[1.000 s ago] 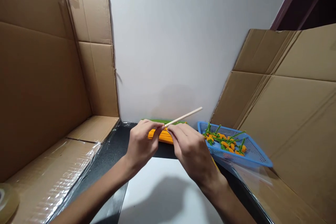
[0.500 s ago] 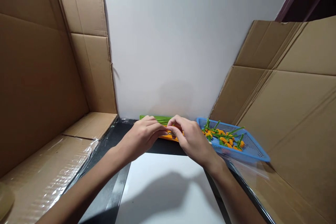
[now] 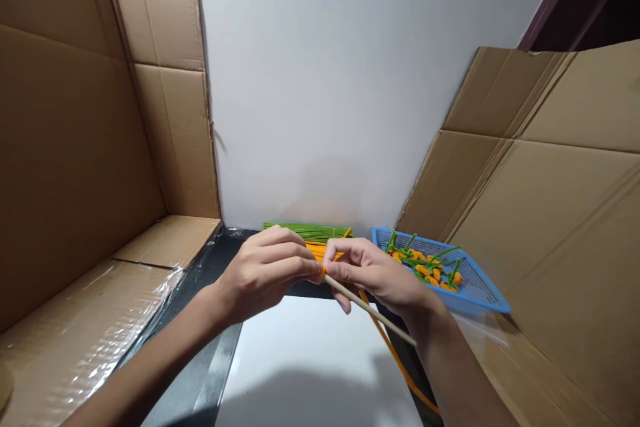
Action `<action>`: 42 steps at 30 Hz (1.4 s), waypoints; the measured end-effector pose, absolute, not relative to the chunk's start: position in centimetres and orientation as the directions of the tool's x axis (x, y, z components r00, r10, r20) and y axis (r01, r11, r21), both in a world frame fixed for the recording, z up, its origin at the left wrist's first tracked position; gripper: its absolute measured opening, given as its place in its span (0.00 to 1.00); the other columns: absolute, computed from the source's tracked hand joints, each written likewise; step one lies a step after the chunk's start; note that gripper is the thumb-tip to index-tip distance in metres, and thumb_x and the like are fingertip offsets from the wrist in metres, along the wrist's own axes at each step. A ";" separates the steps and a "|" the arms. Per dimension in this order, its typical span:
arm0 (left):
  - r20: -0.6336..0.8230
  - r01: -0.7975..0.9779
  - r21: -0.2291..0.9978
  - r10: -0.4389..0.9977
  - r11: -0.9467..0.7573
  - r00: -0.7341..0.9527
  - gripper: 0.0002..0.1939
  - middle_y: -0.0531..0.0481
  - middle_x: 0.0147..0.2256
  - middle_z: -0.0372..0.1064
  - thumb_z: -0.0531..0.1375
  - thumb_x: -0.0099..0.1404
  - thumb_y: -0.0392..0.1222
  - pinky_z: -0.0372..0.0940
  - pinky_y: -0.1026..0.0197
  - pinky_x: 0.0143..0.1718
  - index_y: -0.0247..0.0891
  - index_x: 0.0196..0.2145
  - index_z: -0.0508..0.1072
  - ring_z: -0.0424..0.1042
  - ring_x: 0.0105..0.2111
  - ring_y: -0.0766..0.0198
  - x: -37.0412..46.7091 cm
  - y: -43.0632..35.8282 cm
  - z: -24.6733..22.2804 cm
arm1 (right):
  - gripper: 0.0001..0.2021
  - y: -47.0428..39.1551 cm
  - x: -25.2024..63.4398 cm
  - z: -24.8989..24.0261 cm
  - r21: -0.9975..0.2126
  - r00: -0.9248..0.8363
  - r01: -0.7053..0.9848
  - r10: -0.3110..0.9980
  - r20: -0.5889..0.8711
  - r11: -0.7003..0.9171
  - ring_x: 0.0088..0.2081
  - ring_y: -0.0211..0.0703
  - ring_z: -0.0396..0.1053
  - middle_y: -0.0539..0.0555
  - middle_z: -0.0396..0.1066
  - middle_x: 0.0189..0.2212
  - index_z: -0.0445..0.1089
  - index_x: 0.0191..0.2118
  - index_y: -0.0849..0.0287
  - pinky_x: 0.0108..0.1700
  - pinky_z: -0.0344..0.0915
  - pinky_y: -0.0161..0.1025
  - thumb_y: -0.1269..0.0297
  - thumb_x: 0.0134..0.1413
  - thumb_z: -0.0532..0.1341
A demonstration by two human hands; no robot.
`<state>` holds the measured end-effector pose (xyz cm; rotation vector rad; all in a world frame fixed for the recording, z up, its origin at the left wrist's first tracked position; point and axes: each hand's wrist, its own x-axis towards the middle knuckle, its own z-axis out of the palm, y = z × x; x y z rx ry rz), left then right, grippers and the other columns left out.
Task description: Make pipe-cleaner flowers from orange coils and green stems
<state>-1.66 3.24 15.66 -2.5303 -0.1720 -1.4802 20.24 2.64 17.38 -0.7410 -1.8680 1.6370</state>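
Note:
My left hand (image 3: 273, 270) is closed, its fingertips pinching one end of a thin wooden stick (image 3: 377, 315). The stick slants down to the right, across the front of my right hand. At its pinched end sits a bit of orange pipe cleaner (image 3: 400, 363), whose long tail hangs from beneath my right hand toward the lower right. My right hand (image 3: 373, 270) is closed too, thumb and forefinger pinched on the orange strand beside the left fingertips. Just behind both hands lie a bundle of orange pipe cleaners (image 3: 316, 250) and a bundle of green pipe cleaners (image 3: 310, 231).
At the right stands a blue plastic basket (image 3: 487, 290) with several orange-and-green pipe cleaner pieces (image 3: 430, 265). A white sheet (image 3: 315, 360) covers part of the black table (image 3: 193, 320). Cardboard panels (image 3: 170, 133) flank both sides, and a pale wall (image 3: 320, 80) rises behind.
Both hands have come slightly nearer and lower. The wooden stick and the long orange pipe cleaner tail now show in front of and below my right hand; neither was visible before.

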 end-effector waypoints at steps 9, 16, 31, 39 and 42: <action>0.997 0.273 -0.010 0.013 -0.962 0.081 0.04 0.49 0.29 0.76 0.62 0.67 0.29 0.70 0.59 0.34 0.34 0.38 0.76 0.72 0.29 0.65 0.0 2.0 15.1 | 0.15 1.7 16.4 15.7 -0.904 -0.664 -0.403 0.726 0.180 -0.144 0.15 0.27 0.58 0.45 0.68 0.16 0.64 0.33 0.58 0.18 0.43 0.26 0.55 0.57 0.68; 0.999 0.256 0.008 0.021 -0.967 0.049 0.03 0.49 0.29 0.76 0.64 0.66 0.29 0.69 0.60 0.33 0.34 0.37 0.77 0.72 0.29 0.65 0.4 2.7 14.3 | 0.13 1.5 16.6 15.5 -0.865 -0.660 -0.397 0.750 0.038 -0.305 0.18 0.27 0.56 0.46 0.67 0.20 0.69 0.32 0.62 0.21 0.46 0.28 0.60 0.51 0.71; 0.996 0.262 0.006 0.029 -0.965 0.084 0.03 0.51 0.30 0.76 0.64 0.68 0.34 0.68 0.60 0.32 0.38 0.40 0.77 0.70 0.30 0.65 0.4 2.2 14.4 | 0.13 2.3 16.8 14.6 -0.816 -0.781 -0.341 0.624 -0.031 -0.468 0.15 0.28 0.46 0.43 0.58 0.14 0.67 0.28 0.61 0.20 0.45 0.30 0.58 0.48 0.68; 0.963 0.622 0.105 0.236 -0.776 0.131 0.05 0.50 0.29 0.75 0.61 0.68 0.32 0.63 0.59 0.34 0.36 0.33 0.72 0.68 0.29 0.63 -1.0 5.5 13.5 | 0.12 0.6 14.6 14.6 -0.817 -0.279 0.344 0.881 0.381 0.462 0.23 0.36 0.59 0.52 0.69 0.24 0.71 0.36 0.60 0.28 0.53 0.35 0.60 0.66 0.56; 0.907 0.616 0.050 0.294 -0.786 0.302 0.06 0.49 0.29 0.74 0.60 0.70 0.35 0.63 0.60 0.33 0.36 0.33 0.73 0.67 0.29 0.63 -2.1 6.7 13.7 | 0.15 0.3 15.6 14.9 -0.345 -0.287 0.717 0.707 0.647 0.606 0.31 0.44 0.69 0.60 0.76 0.31 0.75 0.40 0.62 0.36 0.59 0.40 0.69 0.69 0.51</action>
